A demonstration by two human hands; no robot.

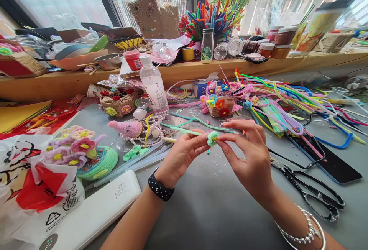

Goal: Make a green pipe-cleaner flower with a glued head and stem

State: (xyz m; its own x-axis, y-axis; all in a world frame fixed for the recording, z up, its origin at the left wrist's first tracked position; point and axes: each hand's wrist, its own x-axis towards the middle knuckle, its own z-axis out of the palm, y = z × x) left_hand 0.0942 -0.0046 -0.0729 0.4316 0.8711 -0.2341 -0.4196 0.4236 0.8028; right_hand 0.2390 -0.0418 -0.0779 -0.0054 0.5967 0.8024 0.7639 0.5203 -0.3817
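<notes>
My left hand (184, 154) and my right hand (247, 154) meet above the grey table (207, 204). Between their fingertips sits a small mint-green pipe-cleaner flower (212, 138) with a yellow centre. Both hands pinch it, the left from the left side, the right from the right with its fingers curled. A green pipe-cleaner stem (184, 130) runs away to the left behind my left fingers. My left wrist wears a black band, my right wrist silver bracelets.
Black scissors (313, 192) and a dark phone (327, 162) lie right of my hands. A heap of coloured pipe cleaners (281, 100) fills the right side. Two small baskets of flowers (221, 106), a plastic bottle (153, 85), a white power bank (94, 211) and a plastic bag (31, 188) are nearby.
</notes>
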